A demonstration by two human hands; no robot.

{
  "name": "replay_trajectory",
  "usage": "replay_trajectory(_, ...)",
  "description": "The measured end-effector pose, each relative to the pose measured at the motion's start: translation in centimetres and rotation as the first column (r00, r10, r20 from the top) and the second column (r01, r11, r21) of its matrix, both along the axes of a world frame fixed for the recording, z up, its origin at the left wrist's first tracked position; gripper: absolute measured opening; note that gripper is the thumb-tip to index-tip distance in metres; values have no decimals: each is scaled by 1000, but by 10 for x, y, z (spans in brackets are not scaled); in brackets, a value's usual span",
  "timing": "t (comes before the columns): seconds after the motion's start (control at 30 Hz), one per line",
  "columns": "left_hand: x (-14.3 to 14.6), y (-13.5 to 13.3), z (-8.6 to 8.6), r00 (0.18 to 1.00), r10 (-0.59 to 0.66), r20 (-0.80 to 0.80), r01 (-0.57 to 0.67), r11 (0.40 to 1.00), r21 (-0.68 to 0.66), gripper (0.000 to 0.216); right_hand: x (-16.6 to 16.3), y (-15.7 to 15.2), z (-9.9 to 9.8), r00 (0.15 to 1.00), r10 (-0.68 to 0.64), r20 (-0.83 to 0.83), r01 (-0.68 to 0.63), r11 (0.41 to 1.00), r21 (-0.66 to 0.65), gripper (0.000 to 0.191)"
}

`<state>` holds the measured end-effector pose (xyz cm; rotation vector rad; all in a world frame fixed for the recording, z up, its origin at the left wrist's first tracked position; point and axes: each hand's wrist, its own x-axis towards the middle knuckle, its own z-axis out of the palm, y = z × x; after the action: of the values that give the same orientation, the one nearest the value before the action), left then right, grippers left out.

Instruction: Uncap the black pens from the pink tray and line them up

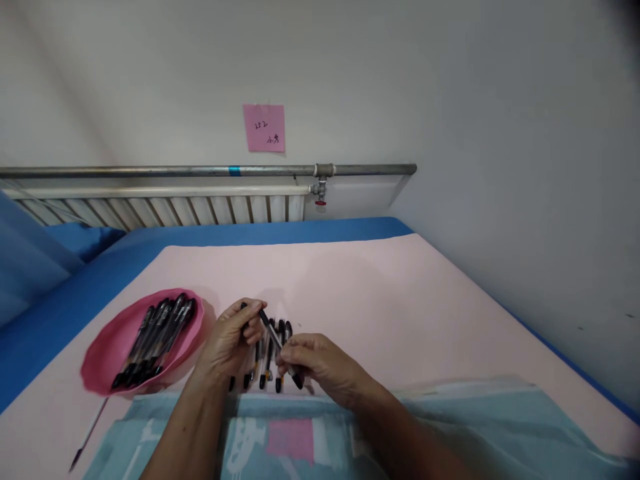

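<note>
A black-and-clear pen (271,332) slants between my two hands above the table. My left hand (235,333) is closed, its fingertips at the pen's upper black end. A small black piece also shows at those fingers; whether it is a cap or part of another pen I cannot tell. Lower down, my right hand (320,363) pinches the same pen between thumb and fingers, with a black end pointing out below. Under and between the hands, several pens (265,367) with black ends lie side by side on the pink surface, partly covered by the hands.
To the left, a pink scalloped dish (97,347) holds several black pens (157,340). A thin white stick with a dark tip, like a pen refill (89,433), lies before it. Light-blue patterned cloth (450,420) covers the near edge. A radiator (200,208) and wall stand behind the table.
</note>
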<state>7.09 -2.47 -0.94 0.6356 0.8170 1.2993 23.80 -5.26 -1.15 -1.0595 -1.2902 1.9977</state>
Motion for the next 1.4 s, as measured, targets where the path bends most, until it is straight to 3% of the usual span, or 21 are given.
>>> replay_trajectory(0.17,-3,3,0,997,56,44,-55,998,-38,17,4,2,-11,974,-114,195,93,989,114,18)
replay_trajectory(0.4,-14,8,0,965,154,212,-133,985,-111,11,9,6,-9,969,-126,215,93,983,158,16)
replay_trajectory(0.6,-7,2,3,993,-75,94,89,983,-158,9,7,5,-4,969,-137,207,108,984,145,13)
replay_trajectory(0.73,0,0,-1,995,-103,-5,101,985,-143,18,6,4,-5,972,-109,206,78,985,153,13)
replay_trajectory(0.87,-4,3,-2,1000,-14,-27,11,993,-114,18,7,4,-6,969,-66,238,29,988,154,12)
replay_trajectory(0.97,-17,7,2,980,193,53,-187,977,-103,15,10,4,-5,961,-1,275,-50,983,178,9)
replay_trajectory(1.03,-29,10,5,931,338,140,-324,939,-111,13,15,6,-4,934,-10,357,-85,964,250,7)
replay_trajectory(1.1,-39,12,7,886,418,201,-399,908,-131,11,21,8,-3,866,-98,490,-110,919,378,7)
replay_trajectory(1.17,-43,13,7,870,444,213,-424,896,-134,12,29,11,-4,771,-231,593,-128,856,500,8)
replay_trajectory(1.23,-40,13,6,888,420,185,-404,907,-118,12,35,13,-5,713,-313,628,-110,834,540,11)
replay_trajectory(1.4,-18,11,1,948,303,99,-297,952,-76,18,34,12,-15,700,-300,648,-22,898,440,8)
